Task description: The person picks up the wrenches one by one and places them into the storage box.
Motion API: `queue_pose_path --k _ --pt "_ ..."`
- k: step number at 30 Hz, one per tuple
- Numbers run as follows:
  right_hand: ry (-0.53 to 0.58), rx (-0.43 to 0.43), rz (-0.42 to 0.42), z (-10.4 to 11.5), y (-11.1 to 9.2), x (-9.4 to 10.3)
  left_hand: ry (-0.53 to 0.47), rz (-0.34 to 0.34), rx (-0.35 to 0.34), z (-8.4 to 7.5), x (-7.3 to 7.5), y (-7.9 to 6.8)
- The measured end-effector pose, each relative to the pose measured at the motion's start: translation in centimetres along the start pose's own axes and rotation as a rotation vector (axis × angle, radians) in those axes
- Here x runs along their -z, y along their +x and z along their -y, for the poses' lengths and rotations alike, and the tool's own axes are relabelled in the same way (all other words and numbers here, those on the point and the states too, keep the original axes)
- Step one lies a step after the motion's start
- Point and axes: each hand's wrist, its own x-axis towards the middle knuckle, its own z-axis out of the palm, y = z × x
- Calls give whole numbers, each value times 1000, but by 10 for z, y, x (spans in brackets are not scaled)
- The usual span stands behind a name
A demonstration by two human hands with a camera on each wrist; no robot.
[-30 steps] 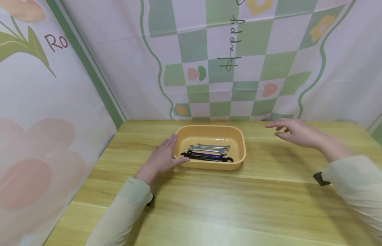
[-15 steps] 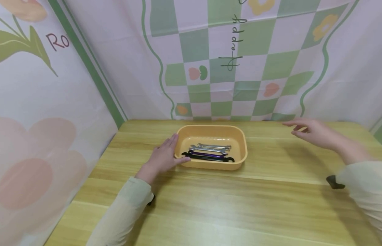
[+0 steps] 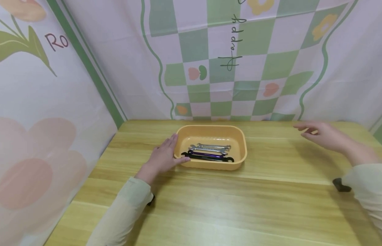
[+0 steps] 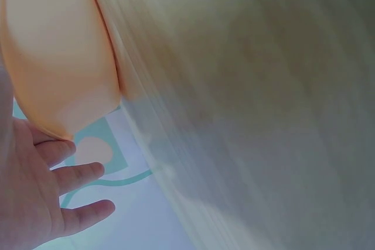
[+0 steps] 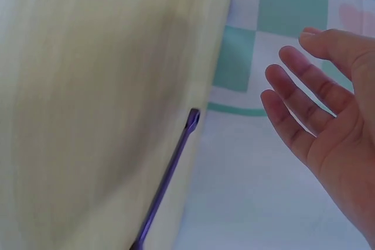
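Note:
In the head view, my left hand [image 3: 160, 158] steadies the left end of a yellow plastic tray [image 3: 244, 152]. Its thumb lies over the front rim and its fingers rest along the outer left wall; the left wrist view has these fingers spread. Inside the tray lie two or more silver wrenches [image 3: 207, 149], a purple wrench [image 3: 206, 154] and a black wrench [image 3: 209, 158]. My right hand [image 3: 327, 136] hovers above the table to the right, fingers relaxed, holding nothing. A purple wrench [image 5: 167, 177] lies near the table's edge in the right wrist view; I cannot place it in the head view.
The tray stands on a light wooden table [image 3: 215, 205], close to its back edge. A patterned curtain [image 3: 221, 92] hangs right behind the table. Another printed cloth [image 3: 55, 136] hangs along the left side.
My right hand has moved to the right, away from the tray. The left hand and the tray with its wrenches have stayed in place.

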Motion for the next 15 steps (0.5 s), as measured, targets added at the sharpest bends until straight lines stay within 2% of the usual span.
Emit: queue_pose_path --k 7,15 --pt "0 -96 28 -15 -8 3 4 3 3 -1 2 0" --pt "42 -131 28 -30 -17 5 7 2 0 0 2 0"
